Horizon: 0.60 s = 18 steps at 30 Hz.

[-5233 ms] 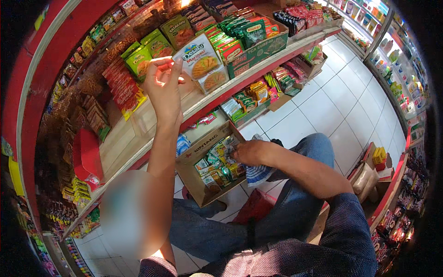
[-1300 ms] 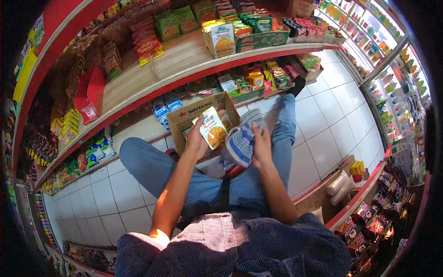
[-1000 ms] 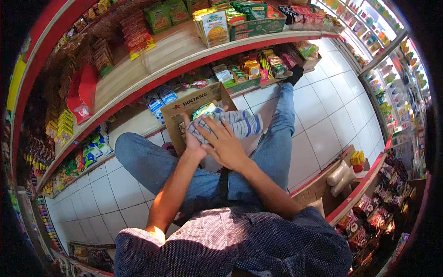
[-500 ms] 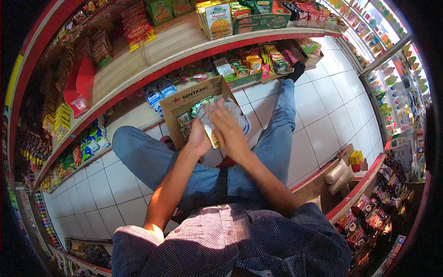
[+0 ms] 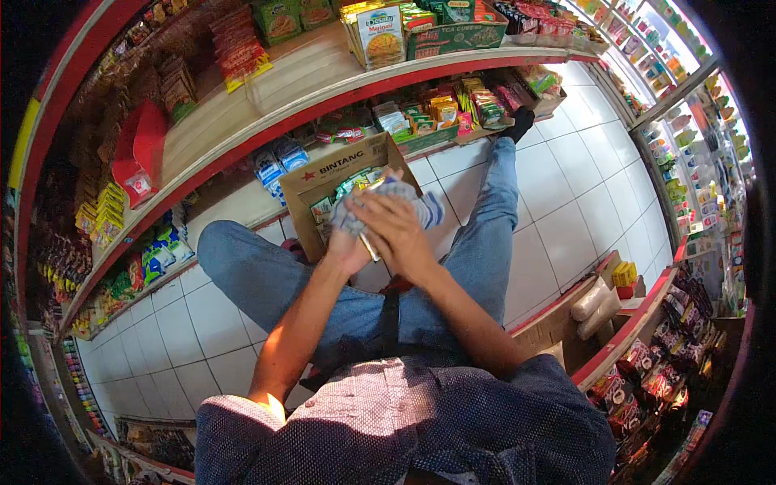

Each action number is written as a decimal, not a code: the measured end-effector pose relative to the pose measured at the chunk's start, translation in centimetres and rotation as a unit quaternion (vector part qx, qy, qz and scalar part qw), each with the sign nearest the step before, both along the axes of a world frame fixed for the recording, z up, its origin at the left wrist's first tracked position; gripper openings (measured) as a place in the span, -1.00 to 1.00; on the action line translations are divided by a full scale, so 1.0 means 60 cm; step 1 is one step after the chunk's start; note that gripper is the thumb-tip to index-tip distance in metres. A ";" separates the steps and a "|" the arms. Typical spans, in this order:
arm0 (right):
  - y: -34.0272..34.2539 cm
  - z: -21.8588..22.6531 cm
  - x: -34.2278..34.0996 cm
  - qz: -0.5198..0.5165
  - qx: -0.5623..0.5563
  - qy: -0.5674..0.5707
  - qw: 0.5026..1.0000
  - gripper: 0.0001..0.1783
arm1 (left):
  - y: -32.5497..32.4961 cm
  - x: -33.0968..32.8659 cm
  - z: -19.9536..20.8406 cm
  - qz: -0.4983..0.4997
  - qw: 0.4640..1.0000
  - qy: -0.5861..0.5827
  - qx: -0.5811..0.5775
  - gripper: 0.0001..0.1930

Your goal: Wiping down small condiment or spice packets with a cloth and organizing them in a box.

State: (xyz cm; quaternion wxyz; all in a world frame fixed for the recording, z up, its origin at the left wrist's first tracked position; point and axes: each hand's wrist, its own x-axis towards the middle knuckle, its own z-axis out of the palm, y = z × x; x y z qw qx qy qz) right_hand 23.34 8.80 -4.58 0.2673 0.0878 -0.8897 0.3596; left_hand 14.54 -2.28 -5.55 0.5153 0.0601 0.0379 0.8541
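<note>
Two long shelves (image 5: 267,97) edged in red fill the upper part of the view, their pale boards bending with the lens and stocked with rows of snack packets in green, yellow and red. White floor tiles (image 5: 566,218) spread below them, and a person sits there with legs in blue jeans stretched toward the lower shelf, a dark speckled shirt showing at the bottom edge. An open brown cardboard box (image 5: 339,174) stands on the floor between the knees, just in front of the lower shelf, with small green and white packets showing inside it.

Over the near rim of the box, both hands meet on a cloth (image 5: 388,202). It is a soft, crumpled rag of blue and white, checked or striped as far as can be told, bunched into a wad with one loose end hanging out to the right. The right hand (image 5: 400,234) lies on top of it, fingers curled down and pressing on the fabric. The left hand (image 5: 347,242) comes up from beneath, its fingers wrapped round the lower left part of the wad. A thin, pale, flat edge shows between the two hands; what it belongs to cannot be told.

Smaller still, a yellow packet (image 5: 624,275) sits on the ledge of another rack at the right, beside two pale wrapped rolls (image 5: 594,303).
</note>
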 end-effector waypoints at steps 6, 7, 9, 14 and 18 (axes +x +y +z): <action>-0.002 -0.009 0.003 -0.044 0.023 0.024 0.999 -0.37 | 0.017 0.005 0.009 0.047 0.986 0.108 -0.116 -0.39; -0.001 -0.011 0.003 -0.047 0.022 0.022 0.998 -0.37 | 0.015 0.006 0.007 0.044 0.986 0.107 -0.116 -0.39; 0.004 -0.014 0.001 -0.011 -0.008 0.060 0.998 -0.38 | 0.012 0.007 0.003 0.019 0.991 0.088 -0.097 -0.41; 0.034 -0.018 -0.009 -0.160 0.039 0.048 0.985 -0.37 | 0.017 0.003 0.016 0.039 0.986 0.086 -0.139 -0.40; -0.002 -0.007 0.013 -0.040 -0.004 0.030 0.999 -0.37 | 0.016 0.010 0.021 0.016 0.977 0.159 -0.144 -0.36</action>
